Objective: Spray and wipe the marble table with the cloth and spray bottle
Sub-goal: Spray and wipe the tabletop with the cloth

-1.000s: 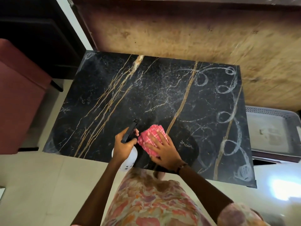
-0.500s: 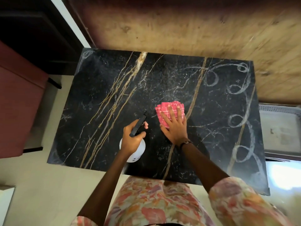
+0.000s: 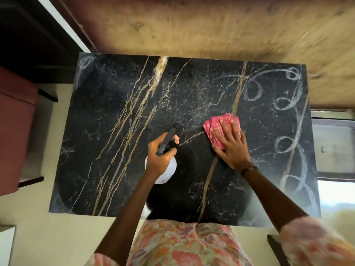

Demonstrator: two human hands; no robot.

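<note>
Black marble table (image 3: 119, 169), gold and white veins, chalky loops at its right side. R hand (image 3: 229, 145) lies flat, fingers spread, pressing folded pink cloth (image 3: 217, 127) onto table right of centre, not gripping it. L hand (image 3: 160, 157) fist-wrapped round neck of white round bottle (image 3: 167, 172), black nozzle pointing away, held over table mid-front.

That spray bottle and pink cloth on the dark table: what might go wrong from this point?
The white loops along the table's right side lie beyond the cloth, so they might get missed. The right hand presses flat on folded fabric, which could smear the marks instead of lifting them. The left hand grips the spray bottle over the marble table; a slip might knock the stone.
</note>
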